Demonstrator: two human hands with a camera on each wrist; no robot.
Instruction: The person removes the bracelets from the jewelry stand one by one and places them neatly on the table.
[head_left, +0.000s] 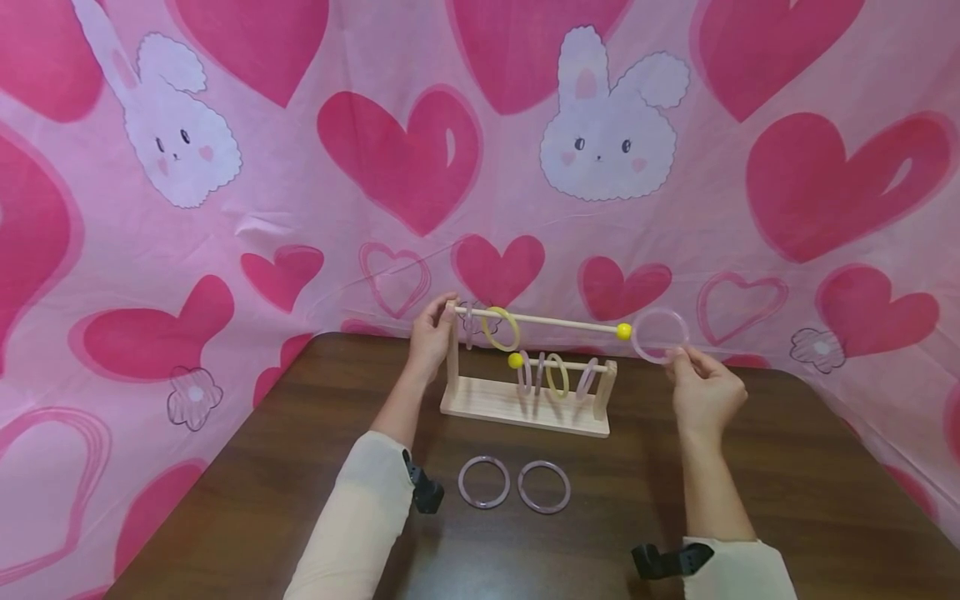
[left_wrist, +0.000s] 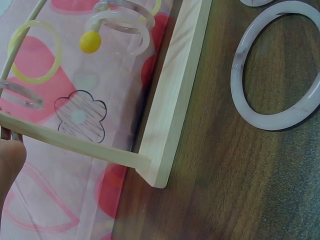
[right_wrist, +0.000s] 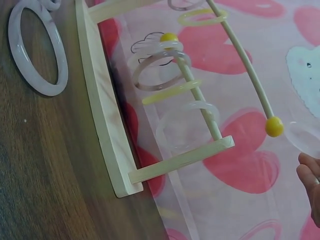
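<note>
On the head camera, the right hand (head_left: 707, 396) pinches a clear pinkish ring (head_left: 660, 311) just beside the yellow ball (head_left: 624, 332) on the upper rod (head_left: 555, 321); whether ring and ball touch, I can't tell. The left hand (head_left: 431, 337) grips the left post (head_left: 452, 358) of the wooden stand (head_left: 487, 400), set toward the tabletop (head_left: 615, 475)'s far edge, between its two far corners; that looks like sensible bracing. The ring shows its round face to us, so I'd turn its hole squarely to the ball, clear the ball without scraping, and slide level. Best room for the right arm looks to be toward the tabletop's right edge; the pink cloth (head_left: 517, 208) hangs close behind the far edge. Over to the left wrist: fingers wrap the post's top, partly hidden, and a lilac ring (left_wrist: 237, 65) lies nearer us than the stand's front edge, well apart from it. Now the right wrist: fingertips and held ring are cropped by the frame, and the lower rod (right_wrist: 190, 77) bears four rings. Dip too low and those could get knocked, I'd say, so stay high.
</note>
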